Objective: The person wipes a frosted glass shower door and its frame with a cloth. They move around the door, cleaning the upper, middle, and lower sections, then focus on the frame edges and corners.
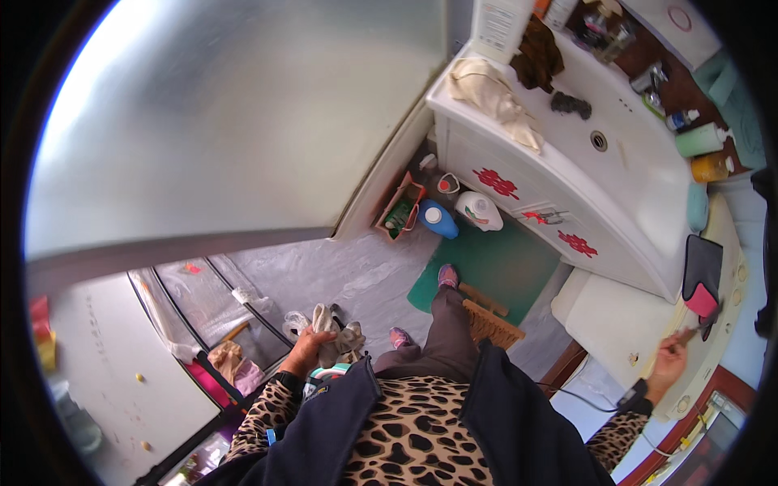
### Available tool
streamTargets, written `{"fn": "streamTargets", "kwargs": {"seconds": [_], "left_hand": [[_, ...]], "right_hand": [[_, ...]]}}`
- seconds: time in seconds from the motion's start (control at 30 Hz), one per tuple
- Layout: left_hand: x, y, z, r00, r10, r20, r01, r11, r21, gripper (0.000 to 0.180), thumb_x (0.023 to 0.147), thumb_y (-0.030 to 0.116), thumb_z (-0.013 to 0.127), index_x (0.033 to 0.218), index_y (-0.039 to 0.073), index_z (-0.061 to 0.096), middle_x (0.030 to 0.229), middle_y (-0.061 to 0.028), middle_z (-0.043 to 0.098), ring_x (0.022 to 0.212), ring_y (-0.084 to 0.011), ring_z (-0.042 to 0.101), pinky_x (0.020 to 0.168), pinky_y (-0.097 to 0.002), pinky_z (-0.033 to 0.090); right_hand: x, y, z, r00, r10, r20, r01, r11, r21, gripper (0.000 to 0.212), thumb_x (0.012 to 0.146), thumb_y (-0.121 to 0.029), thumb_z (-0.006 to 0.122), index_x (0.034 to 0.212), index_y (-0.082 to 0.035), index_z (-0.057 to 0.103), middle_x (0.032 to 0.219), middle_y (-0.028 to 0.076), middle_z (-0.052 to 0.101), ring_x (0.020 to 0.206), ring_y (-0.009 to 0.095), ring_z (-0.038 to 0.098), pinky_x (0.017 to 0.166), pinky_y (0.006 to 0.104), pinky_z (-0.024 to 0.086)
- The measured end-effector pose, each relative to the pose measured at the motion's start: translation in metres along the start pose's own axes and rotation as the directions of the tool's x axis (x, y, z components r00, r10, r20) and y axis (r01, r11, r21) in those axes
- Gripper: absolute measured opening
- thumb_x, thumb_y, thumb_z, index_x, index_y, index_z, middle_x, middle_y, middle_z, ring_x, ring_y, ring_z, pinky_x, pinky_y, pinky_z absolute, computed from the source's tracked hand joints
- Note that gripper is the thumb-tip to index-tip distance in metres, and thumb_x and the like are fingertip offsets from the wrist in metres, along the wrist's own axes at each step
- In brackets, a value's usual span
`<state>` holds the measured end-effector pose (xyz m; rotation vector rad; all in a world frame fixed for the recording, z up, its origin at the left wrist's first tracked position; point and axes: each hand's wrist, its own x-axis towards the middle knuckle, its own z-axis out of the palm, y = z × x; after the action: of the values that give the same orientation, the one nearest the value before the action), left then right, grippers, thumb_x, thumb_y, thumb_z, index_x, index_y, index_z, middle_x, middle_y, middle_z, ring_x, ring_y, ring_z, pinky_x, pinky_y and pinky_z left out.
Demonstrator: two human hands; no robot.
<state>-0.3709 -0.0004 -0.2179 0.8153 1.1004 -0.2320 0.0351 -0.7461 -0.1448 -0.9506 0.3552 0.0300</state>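
Observation:
My left hand (305,351) is closed on a crumpled off-white cloth (326,330), held low above the floor on the left. Whether more than one piece of fabric is in it, I cannot tell. On the right, my right hand (669,364) reaches over the pale top beside the washbasin. Its fingers are bent around a thin brownish piece that is too small and blurred to name. Just past the fingertips lies a dark grey and pink flat item (703,271), and a small dark object (710,322) sits against its pink end.
A white washbasin (640,174) holds a dark rag, with a beige cloth (494,95) over its rim. Bottles, including a blue jug (438,219), stand below it. A green mat (502,271) and wooden broom (491,322) lie near my feet. A black-framed rack (235,304) stands left.

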Motion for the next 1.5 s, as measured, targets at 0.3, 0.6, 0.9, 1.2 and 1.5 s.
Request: {"fn": "streamTargets", "kwargs": {"seconds": [0.3,0.6,0.9,1.2,1.5], "left_hand": [[-0.075,-0.089,-0.106,0.98,0.18,-0.088,-0.186,0.98,-0.068,0.028,0.076,0.009,0.065,0.103,0.002,0.058,0.095,-0.0051,0.063,0.084,-0.0166,0.061,0.079,-0.0302,0.049],[-0.144,-0.171,-0.255,0.803,0.322,-0.501,-0.237,0.944,0.228,0.025,0.073,0.005,0.065,0.098,0.002,0.06,0.083,-0.0028,0.064,0.071,-0.0134,0.061,0.066,-0.0281,0.051],[-0.172,-0.166,-0.325,0.453,0.609,-0.651,-0.174,0.777,0.605,0.032,0.072,0.013,0.067,0.102,0.003,0.064,0.085,-0.0013,0.065,0.075,-0.0111,0.06,0.072,-0.0279,0.05],[-0.219,-0.167,-0.3,0.294,0.64,-0.71,-0.369,0.761,0.533,0.035,0.074,0.003,0.068,0.109,0.002,0.064,0.093,-0.0033,0.068,0.084,-0.0113,0.064,0.079,-0.0273,0.052],[-0.31,-0.169,-0.316,0.007,0.656,-0.755,-0.512,0.651,0.561,0.025,0.079,0.004,0.071,0.102,0.0,0.063,0.09,-0.0031,0.067,0.08,-0.0109,0.062,0.075,-0.0269,0.051]], "right_hand": [[-0.139,0.197,0.145,0.954,0.291,-0.066,-0.287,0.836,-0.468,0.018,0.09,-0.027,0.066,0.086,-0.012,0.056,0.075,0.001,0.059,0.063,0.013,0.056,0.056,0.0288,0.045],[-0.237,0.217,0.114,0.904,0.356,-0.236,-0.421,0.654,-0.629,0.031,0.087,-0.04,0.068,0.081,-0.012,0.056,0.07,0.001,0.061,0.061,0.014,0.059,0.055,0.0274,0.047],[-0.274,0.215,0.077,0.855,0.358,-0.375,-0.506,0.421,-0.752,0.027,0.085,-0.036,0.07,0.081,-0.014,0.055,0.068,0.001,0.059,0.058,0.014,0.06,0.05,0.0272,0.048],[-0.26,0.275,0.117,0.821,0.484,-0.303,-0.427,0.168,-0.889,0.027,0.085,-0.037,0.07,0.085,-0.015,0.056,0.069,0.0,0.058,0.057,0.013,0.059,0.049,0.0263,0.047],[-0.248,0.302,0.165,0.827,0.515,-0.227,-0.244,-0.035,-0.969,0.027,0.083,-0.036,0.071,0.085,-0.013,0.057,0.066,0.0,0.058,0.052,0.013,0.06,0.044,0.0254,0.046]]}}
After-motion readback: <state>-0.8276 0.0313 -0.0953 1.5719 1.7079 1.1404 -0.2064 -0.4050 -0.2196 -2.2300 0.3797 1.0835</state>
